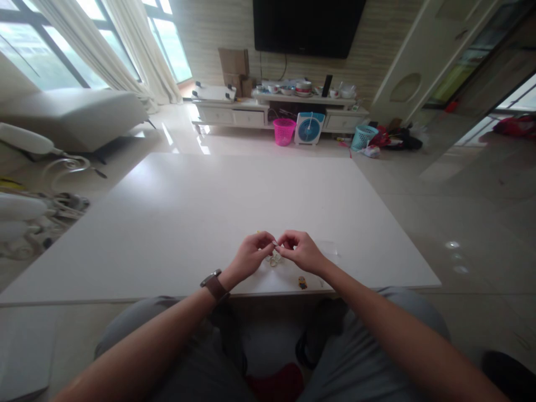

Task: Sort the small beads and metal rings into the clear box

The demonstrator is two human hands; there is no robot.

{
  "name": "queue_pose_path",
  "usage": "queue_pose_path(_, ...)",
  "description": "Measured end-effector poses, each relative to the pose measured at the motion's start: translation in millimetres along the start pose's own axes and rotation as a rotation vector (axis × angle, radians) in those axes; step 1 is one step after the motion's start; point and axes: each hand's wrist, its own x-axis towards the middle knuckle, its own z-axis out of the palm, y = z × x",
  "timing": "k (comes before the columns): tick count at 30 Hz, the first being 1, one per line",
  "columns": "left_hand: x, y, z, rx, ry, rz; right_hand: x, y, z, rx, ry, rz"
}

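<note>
My left hand (251,254), with a watch (213,282) on its wrist, meets my right hand (305,252) above the near part of the white table (234,190). Both are closed in a pinch, fingertips almost touching around a tiny dark and pale piece (274,244) too small to name. Just beneath the fingers lies a cluster of small gold and whitish ring-like pieces (273,261). A yellow and dark cartoon-figure piece (302,282) rests nearer the table edge. Beyond my right hand is a clear, flat rectangular piece (329,248), partly hidden by it.
My legs are under the table's front edge. Across the floor, a white TV cabinet (247,116) carries dishes, with a pink basket (284,132), a blue fan (309,128) and a light blue basket (363,137) before it. A pale bench (75,114) stands left.
</note>
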Motion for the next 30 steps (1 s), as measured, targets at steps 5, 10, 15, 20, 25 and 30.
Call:
queue_pose_path(5, 2.0, -1.1, 0.4, 0.068, 0.055, 0.019, 0.4, -0.9, -3.1, -0.049, 0.048, -0.022)
queue_pose_path(10, 4.5, -6.1, -0.6, 0.071, 0.073, 0.014, 2.5, -2.0, -5.3, -0.078, 0.067, -0.031)
queue_pose_path(15, 5.3, -4.5, -2.3, 0.079, 0.094, 0.000, 2.5, -0.7, -6.4, -0.106, 0.125, -0.045)
queue_pose_path(20, 6.2, -3.7, -3.8, 0.114, 0.092, 0.016, 2.0, -1.9, -7.2, -0.118, 0.175, -0.052)
queue_pose_path(25, 8.4, -7.8, -4.5, 0.075, 0.090, 0.016, 2.5, -6.2, -7.9, -0.149, 0.192, -0.057)
queue_pose_path(30, 8.5, -6.2, -3.8, 0.047, 0.095, -0.017, 3.1, -6.3, -8.6, -0.198, 0.191, -0.088)
